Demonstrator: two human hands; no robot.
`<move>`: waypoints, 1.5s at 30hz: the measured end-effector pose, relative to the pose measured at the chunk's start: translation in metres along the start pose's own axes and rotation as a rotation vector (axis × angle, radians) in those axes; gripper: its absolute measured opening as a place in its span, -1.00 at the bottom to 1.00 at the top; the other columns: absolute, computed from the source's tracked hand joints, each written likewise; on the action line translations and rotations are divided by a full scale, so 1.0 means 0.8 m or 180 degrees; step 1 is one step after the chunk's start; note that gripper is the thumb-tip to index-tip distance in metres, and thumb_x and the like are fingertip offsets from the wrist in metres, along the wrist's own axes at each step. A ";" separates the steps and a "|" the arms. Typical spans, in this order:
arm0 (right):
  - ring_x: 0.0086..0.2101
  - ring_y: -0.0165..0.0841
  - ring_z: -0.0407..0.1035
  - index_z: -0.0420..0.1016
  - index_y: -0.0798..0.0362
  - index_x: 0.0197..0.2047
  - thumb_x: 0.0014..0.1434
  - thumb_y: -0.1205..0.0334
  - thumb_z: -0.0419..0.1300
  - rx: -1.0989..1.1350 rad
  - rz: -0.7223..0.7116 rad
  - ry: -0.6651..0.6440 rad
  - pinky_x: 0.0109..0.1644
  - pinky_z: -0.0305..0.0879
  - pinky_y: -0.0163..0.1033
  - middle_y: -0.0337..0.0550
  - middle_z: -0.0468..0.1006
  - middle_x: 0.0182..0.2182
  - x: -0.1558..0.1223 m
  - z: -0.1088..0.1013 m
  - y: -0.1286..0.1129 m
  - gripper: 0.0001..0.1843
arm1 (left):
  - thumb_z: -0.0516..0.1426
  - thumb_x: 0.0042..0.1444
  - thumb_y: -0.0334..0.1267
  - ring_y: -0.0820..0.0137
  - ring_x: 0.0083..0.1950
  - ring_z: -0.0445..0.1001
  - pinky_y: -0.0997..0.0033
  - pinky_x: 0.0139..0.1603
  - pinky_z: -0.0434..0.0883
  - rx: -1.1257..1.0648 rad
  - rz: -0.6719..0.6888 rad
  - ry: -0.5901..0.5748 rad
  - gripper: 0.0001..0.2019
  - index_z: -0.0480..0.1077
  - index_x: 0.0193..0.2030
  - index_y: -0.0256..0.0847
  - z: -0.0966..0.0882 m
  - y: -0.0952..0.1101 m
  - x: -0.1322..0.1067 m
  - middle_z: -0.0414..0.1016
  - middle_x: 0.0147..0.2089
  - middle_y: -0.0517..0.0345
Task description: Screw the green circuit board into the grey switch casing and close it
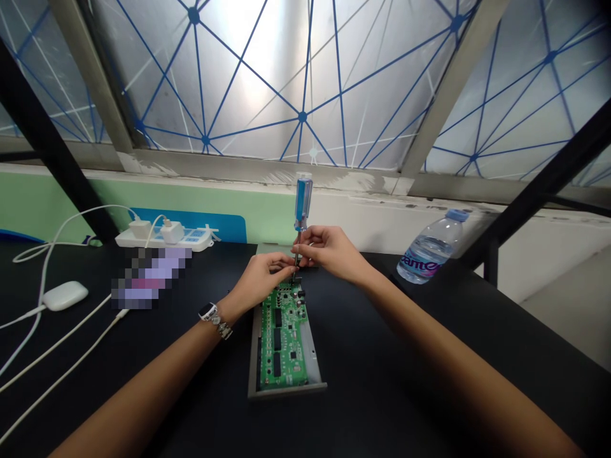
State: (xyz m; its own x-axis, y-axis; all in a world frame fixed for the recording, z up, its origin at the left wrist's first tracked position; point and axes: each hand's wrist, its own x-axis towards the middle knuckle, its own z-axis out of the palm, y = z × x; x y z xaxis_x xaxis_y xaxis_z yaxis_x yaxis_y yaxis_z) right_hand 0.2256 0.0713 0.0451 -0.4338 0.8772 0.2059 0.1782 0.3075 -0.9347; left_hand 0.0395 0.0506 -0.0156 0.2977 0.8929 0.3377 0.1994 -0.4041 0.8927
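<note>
A green circuit board [282, 340] lies in a grey metal tray [317, 359] on the black table [405, 356]. A screwdriver with a clear blue handle [302, 203] stands upright over the board's far end. My right hand [334, 253] pinches its metal shaft just below the handle. My left hand [260, 280], with a watch on the wrist, has its fingers closed around the shaft's lower end at the board's far edge. The tip is hidden by my fingers.
A water bottle [432, 251] lies at the right near a black frame post. At the back left sits a white power strip [165, 236] with chargers, white cables [57, 346], a white earbud case [64, 295] and a blurred object [150, 277].
</note>
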 end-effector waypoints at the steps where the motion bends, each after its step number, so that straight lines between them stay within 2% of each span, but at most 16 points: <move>1: -0.52 -0.42 0.49 0.46 0.10 -0.32 0.09 0.25 0.37 -0.0008 0.0001 -0.0016 -0.42 0.39 -0.33 -0.25 0.55 -0.53 0.000 0.001 -0.001 -0.83 | 0.23 0.21 -0.25 0.23 -0.08 0.62 0.23 0.05 0.51 0.0025 0.0020 0.0005 -0.85 0.59 -0.19 -0.27 0.000 0.000 0.000 0.66 -0.14 -0.01; 5: -0.52 -0.46 0.48 0.49 0.13 -0.28 0.13 0.34 0.29 0.0011 0.0044 -0.0062 -0.42 0.40 -0.36 -0.17 0.61 -0.43 -0.002 0.006 -0.008 -0.93 | 0.21 0.23 -0.22 0.22 -0.07 0.61 0.26 0.01 0.50 0.0008 0.0110 -0.0012 -0.84 0.57 -0.20 -0.27 0.003 -0.003 0.002 0.65 -0.14 0.00; 8: -0.53 -0.49 0.49 0.50 0.14 -0.21 0.17 0.37 0.22 0.0044 0.0096 -0.0131 -0.42 0.41 -0.36 -0.10 0.65 -0.30 -0.004 0.009 -0.011 -0.90 | 0.23 0.22 -0.19 0.20 -0.07 0.61 0.26 0.01 0.50 -0.0035 0.0144 -0.0031 -0.82 0.54 -0.25 -0.29 0.006 -0.005 0.004 0.64 -0.18 0.00; 12: -0.51 -0.43 0.50 0.49 0.13 -0.18 0.18 0.34 0.23 -0.0006 0.0074 -0.0199 -0.39 0.44 -0.32 -0.14 0.63 -0.40 -0.006 0.014 -0.009 -0.88 | 0.22 0.23 -0.14 0.20 -0.12 0.61 0.27 -0.05 0.50 0.0025 0.0157 -0.0014 -0.77 0.53 -0.27 -0.29 0.009 -0.010 0.006 0.65 -0.21 -0.01; 19: -0.47 -0.31 0.55 0.44 0.08 -0.34 0.14 0.25 0.32 -0.0982 -0.0230 0.0285 -0.38 0.43 -0.26 -0.15 0.61 -0.44 -0.009 0.014 -0.006 -0.87 | 0.25 0.21 -0.06 0.13 -0.07 0.63 0.20 -0.01 0.54 -0.0015 0.0056 0.0034 -0.70 0.55 -0.22 -0.31 0.013 -0.012 0.005 0.66 -0.21 -0.02; 24: -0.44 -0.28 0.56 0.47 0.08 -0.35 0.19 0.27 0.26 -0.1098 -0.0359 0.0137 -0.31 0.45 -0.22 -0.15 0.61 -0.47 -0.007 0.011 -0.003 -0.91 | 0.25 0.22 -0.12 0.19 -0.04 0.64 0.22 0.07 0.53 0.0068 0.0127 -0.0022 -0.76 0.59 -0.14 -0.28 0.004 -0.003 0.001 0.68 -0.13 0.01; 31: -0.45 -0.33 0.54 0.45 0.09 -0.27 0.23 0.28 0.20 -0.1003 -0.0546 0.0156 -0.33 0.46 -0.23 -0.14 0.58 -0.39 -0.008 0.012 -0.007 -0.94 | 0.21 0.24 -0.17 0.24 -0.07 0.65 0.27 0.02 0.56 0.0479 0.0160 0.0096 -0.77 0.59 -0.07 -0.23 -0.017 0.002 -0.006 0.68 -0.11 0.05; 36: -0.46 -0.35 0.54 0.35 0.06 -0.16 0.30 0.25 0.13 -0.0617 -0.0504 0.0344 -0.34 0.50 -0.19 -0.13 0.58 -0.32 -0.016 0.012 -0.008 -0.92 | 0.19 0.26 -0.16 0.27 -0.09 0.63 0.28 -0.01 0.55 0.0877 0.0178 0.0207 -0.78 0.58 -0.09 -0.21 -0.025 0.009 -0.016 0.68 -0.12 0.06; 40: -0.46 -0.33 0.54 0.12 -0.07 -0.10 0.35 0.04 0.09 0.0488 -0.0361 0.0635 -0.39 0.53 -0.16 -0.25 0.58 -0.33 -0.047 0.019 0.014 -0.78 | 0.17 0.26 -0.17 0.29 -0.11 0.61 0.27 -0.04 0.53 0.1141 0.0251 0.0077 -0.79 0.57 -0.08 -0.19 -0.034 0.009 -0.033 0.67 -0.11 0.07; 43: -0.40 -0.28 0.56 0.05 -0.09 -0.16 0.21 0.04 0.31 0.1229 -0.0223 0.0980 -0.37 0.54 -0.14 -0.24 0.62 -0.32 -0.080 0.027 0.040 -0.55 | 0.18 0.24 -0.19 0.29 -0.10 0.59 0.25 -0.02 0.51 0.1254 0.0356 -0.0115 -0.80 0.55 -0.06 -0.17 -0.039 0.005 -0.045 0.65 -0.10 0.07; 45: -0.41 -0.29 0.56 0.05 -0.09 -0.15 0.16 0.10 0.38 0.1591 -0.0083 0.1269 -0.30 0.53 -0.13 -0.22 0.65 -0.32 -0.097 0.031 0.054 -0.49 | 0.20 0.22 -0.19 0.30 -0.09 0.57 0.24 -0.02 0.49 0.1310 0.0375 -0.0192 -0.79 0.54 -0.04 -0.14 -0.040 0.004 -0.051 0.64 -0.08 0.10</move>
State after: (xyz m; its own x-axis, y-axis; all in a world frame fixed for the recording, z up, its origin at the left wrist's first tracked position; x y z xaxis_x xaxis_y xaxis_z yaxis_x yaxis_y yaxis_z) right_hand 0.2450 0.0075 -0.0185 -0.0533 0.9711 0.2325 -0.3032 0.2061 -0.9304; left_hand -0.0020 0.0194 -0.0168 0.3924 0.8277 0.4012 0.5128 -0.5590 0.6516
